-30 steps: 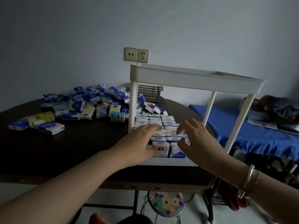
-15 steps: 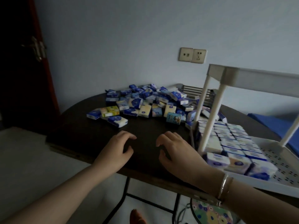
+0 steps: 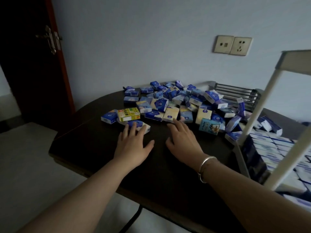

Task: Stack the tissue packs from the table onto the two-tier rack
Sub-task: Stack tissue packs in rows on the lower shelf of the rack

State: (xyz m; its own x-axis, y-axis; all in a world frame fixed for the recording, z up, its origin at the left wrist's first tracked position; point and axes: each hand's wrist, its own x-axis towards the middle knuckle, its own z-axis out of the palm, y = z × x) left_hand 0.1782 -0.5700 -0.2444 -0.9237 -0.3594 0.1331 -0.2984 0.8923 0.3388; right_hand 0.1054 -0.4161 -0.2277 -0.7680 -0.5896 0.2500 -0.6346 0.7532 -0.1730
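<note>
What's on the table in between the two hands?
Nothing: in the head view only bare dark table shows between the left hand and right hand.

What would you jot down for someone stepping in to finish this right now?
Left hand: open, straight fingers on a blue-and-white tissue pack at the pile's near edge.
Right hand: open, fingertips reaching a pale yellow tissue pack; nothing gripped.
Done: rows of packs fill much of the white plastic rack's lower tier.
Left: a big loose pile remains on the dark table; the top tier's contents aren't visible.
</note>
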